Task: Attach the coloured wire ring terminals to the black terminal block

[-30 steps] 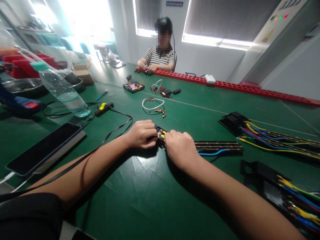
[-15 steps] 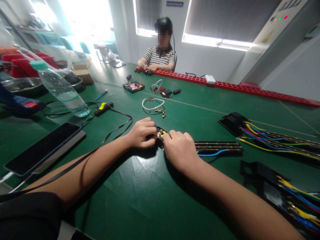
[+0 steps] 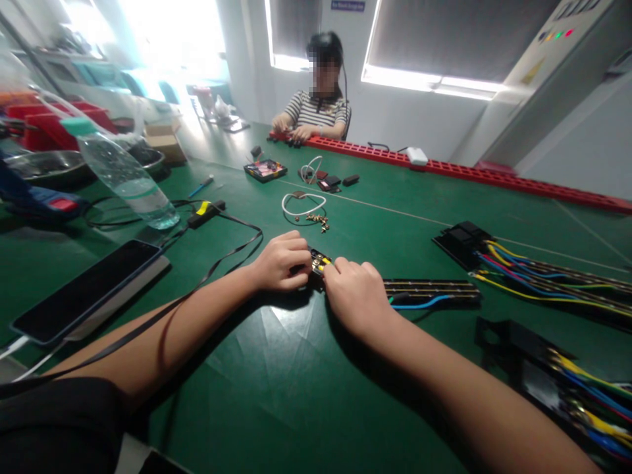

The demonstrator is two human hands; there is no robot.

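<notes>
Both hands meet at a black part (image 3: 320, 259) with yellow and brass-coloured pieces, on the green table. My left hand (image 3: 284, 262) is closed on its left end, fingers curled. My right hand (image 3: 356, 289) is closed at its right side, covering much of it. From behind my right hand a black strip (image 3: 429, 288) with thin gold lines and a blue wire (image 3: 422, 305) runs to the right. Small brass screws (image 3: 318, 220) lie just beyond the hands, beside a white cable loop (image 3: 303, 204). My fingertips are mostly hidden.
A bottle (image 3: 131, 181), a phone (image 3: 86, 289) and a black cable (image 3: 222, 257) lie on the left. Wired black assemblies (image 3: 464, 243) are on the right. Across the table, a person (image 3: 318, 108) sits behind a long red rail (image 3: 464, 174).
</notes>
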